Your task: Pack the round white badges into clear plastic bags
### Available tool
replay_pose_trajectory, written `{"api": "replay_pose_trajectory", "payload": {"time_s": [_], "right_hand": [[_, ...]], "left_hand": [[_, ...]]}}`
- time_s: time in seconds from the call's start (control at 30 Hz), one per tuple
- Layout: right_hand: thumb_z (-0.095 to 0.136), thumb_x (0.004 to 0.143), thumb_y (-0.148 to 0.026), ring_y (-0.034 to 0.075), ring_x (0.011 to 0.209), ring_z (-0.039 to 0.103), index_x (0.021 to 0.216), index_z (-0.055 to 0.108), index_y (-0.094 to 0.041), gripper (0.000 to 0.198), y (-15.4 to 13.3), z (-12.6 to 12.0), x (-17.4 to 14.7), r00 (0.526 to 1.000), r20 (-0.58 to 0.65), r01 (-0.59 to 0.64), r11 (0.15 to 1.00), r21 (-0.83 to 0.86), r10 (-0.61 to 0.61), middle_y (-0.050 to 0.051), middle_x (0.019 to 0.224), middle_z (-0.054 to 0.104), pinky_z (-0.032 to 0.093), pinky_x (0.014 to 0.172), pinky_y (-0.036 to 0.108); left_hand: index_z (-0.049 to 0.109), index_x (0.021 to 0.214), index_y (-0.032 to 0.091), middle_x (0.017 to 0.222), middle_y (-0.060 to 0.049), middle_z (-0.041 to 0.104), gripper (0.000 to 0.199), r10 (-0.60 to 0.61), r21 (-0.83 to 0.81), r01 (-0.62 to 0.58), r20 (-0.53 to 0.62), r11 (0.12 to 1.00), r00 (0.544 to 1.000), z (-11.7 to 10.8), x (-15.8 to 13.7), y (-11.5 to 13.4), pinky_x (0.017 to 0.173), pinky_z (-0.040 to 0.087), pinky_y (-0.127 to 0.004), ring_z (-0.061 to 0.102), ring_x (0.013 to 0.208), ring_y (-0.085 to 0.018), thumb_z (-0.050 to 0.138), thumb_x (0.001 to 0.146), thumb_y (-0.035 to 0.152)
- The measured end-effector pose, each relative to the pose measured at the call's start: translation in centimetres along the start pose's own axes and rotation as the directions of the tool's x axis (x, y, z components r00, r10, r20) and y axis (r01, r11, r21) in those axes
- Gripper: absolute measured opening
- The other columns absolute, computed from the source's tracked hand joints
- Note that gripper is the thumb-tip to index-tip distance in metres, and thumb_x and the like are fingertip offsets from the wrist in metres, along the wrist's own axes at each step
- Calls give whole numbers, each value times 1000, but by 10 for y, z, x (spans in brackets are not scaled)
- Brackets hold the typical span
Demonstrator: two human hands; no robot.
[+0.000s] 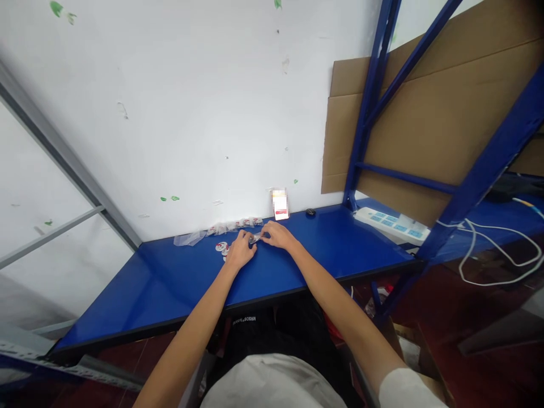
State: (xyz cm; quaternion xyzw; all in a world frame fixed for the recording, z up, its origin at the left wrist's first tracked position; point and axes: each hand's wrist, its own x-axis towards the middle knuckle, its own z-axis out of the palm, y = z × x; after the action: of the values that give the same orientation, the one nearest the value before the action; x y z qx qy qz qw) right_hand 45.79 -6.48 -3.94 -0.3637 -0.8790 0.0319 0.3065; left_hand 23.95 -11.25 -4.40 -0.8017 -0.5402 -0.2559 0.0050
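Observation:
My left hand and my right hand meet above the blue tabletop. Between their fingertips is a small clear plastic bag, pinched from both sides; what it contains is too small to make out. Beside my left hand lie several round white tags with red marks, partly covered by that hand. Behind the hands, small clear packets with white and red contents line the wall. A flat piece of clear plastic lies at the left end of that row.
A white and red card leans against the wall, with a small black object to its right. A white power strip sits by the blue metal frame, backed by cardboard. White cable loops at the right.

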Motion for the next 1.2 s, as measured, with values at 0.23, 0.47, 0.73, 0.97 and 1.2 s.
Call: {"api": "replay_pose_trajectory", "payload": {"time_s": [0.23,0.47,0.73,0.97,1.2], "right_hand": [[77,93,-16,24,106,64,112,76,-20,20,-4,-3,-5,999,-45,-4,996,84,8,8,108,75,49,94,33],[73,99,-16,24,107,64,109,78,-21,13,0,3,-3,999,-35,13,996,89,-10,8,106,75,49,94,33],[76,95,-12,22,104,64,101,80,-21,11,2,7,-2,999,-44,-5,993,115,10,7,103,75,48,91,32],[78,94,-11,21,93,65,97,81,-20,10,3,7,1,998,-46,-47,989,137,54,6,94,75,48,86,31],[74,94,-13,19,88,67,96,82,-20,11,8,10,2,981,-155,-49,930,364,113,5,95,78,48,82,29]], "left_hand": [[70,111,26,121,-8,66,14,6,-14,-6,-42,1000,999,-3,1,-1,77,51,-33,69,85,-21,58,104,29],[66,115,26,111,-7,72,15,1,-71,-5,-52,997,999,-4,1,-1,77,50,-33,69,88,-23,59,102,24],[70,118,25,121,-9,70,21,24,-41,-24,-14,999,1000,0,2,1,87,52,-34,70,103,-25,58,102,20],[72,114,27,115,-7,72,18,39,-33,-40,-33,999,999,-2,6,-3,80,50,-32,70,95,-23,57,104,24],[71,111,25,106,-7,75,17,39,-65,-47,-113,997,993,-5,7,-1,77,48,-32,70,87,-23,55,105,29]]}}
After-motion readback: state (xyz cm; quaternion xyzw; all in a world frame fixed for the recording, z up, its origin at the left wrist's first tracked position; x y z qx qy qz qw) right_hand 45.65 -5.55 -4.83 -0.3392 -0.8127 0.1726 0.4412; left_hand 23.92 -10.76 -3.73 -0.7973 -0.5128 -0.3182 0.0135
